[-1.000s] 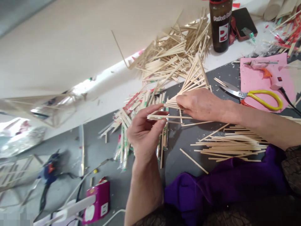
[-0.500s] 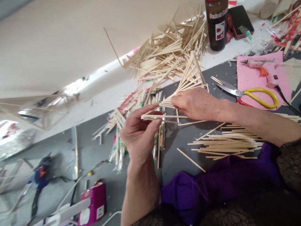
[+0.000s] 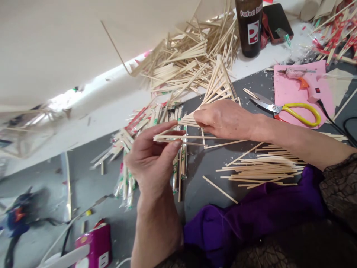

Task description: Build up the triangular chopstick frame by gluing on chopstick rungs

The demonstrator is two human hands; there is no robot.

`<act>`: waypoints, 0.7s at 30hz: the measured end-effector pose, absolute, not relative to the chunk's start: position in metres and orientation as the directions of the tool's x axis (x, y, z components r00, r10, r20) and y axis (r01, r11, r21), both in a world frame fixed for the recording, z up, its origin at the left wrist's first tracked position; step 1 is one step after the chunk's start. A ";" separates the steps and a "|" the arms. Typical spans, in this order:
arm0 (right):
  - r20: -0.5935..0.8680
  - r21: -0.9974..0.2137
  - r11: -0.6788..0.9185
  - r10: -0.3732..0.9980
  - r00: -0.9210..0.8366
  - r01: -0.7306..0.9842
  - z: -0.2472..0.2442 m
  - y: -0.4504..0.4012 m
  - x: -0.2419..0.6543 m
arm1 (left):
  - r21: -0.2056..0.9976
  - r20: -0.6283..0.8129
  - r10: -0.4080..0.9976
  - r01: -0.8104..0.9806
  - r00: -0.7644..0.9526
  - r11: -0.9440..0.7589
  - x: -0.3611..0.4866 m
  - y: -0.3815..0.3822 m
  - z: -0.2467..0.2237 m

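Note:
A structure of joined wooden chopsticks (image 3: pixel 217 82) lies between my hands, its sticks fanning up to a point at the far end. My left hand (image 3: pixel 152 158) curls around its near left corner, thumb below and fingers above. My right hand (image 3: pixel 223 118) is closed over the middle of the fanned sticks, and its fingertips are partly hidden. Right of the hands lies a row of loose chopsticks (image 3: pixel 262 173) on the grey table. A single chopstick (image 3: pixel 220 189) rests in front of them.
Behind is a large heap of chopsticks (image 3: pixel 178 70), with wrapped chopsticks (image 3: pixel 127 182) beside my left hand. Scissors (image 3: pixel 302 111) and a pink glue gun (image 3: pixel 311 87) lie at right. A dark bottle (image 3: pixel 249 35) stands behind; a blue glue gun (image 3: pixel 18 217) lies left.
The whole view has shifted, so most things sit farther left in the picture. Both hands keep almost the same hold on the chopstick structure.

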State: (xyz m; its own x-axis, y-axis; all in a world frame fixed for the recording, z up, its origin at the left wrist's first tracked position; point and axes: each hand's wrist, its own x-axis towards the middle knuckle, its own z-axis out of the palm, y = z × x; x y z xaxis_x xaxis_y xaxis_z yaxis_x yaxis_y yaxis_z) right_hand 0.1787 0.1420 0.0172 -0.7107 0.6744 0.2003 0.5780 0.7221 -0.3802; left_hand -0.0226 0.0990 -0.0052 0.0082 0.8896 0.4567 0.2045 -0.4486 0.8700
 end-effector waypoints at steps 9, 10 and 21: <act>0.325 -0.515 0.691 0.705 -0.630 0.508 0.067 0.136 0.204 | 0.887 0.410 0.912 0.232 0.005 -0.400 -0.027 0.098 -0.008; 0.314 -0.533 0.662 0.733 -0.603 0.527 0.072 0.133 0.210 | 0.889 0.407 0.913 0.229 -0.001 -0.396 -0.027 0.098 -0.008; 0.068 -0.753 0.102 0.995 -0.078 0.650 -0.015 0.069 0.233 | 0.901 0.365 0.931 0.258 -0.013 -0.349 -0.024 0.095 -0.003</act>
State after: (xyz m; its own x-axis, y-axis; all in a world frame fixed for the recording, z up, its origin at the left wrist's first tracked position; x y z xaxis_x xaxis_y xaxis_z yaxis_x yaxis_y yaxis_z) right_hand 0.2330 0.0687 -0.0152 -0.0782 0.9946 0.0677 0.6498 0.1023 -0.7532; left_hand -0.0240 0.0946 -0.0027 -0.0135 0.9311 0.3646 0.2583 -0.3490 0.9008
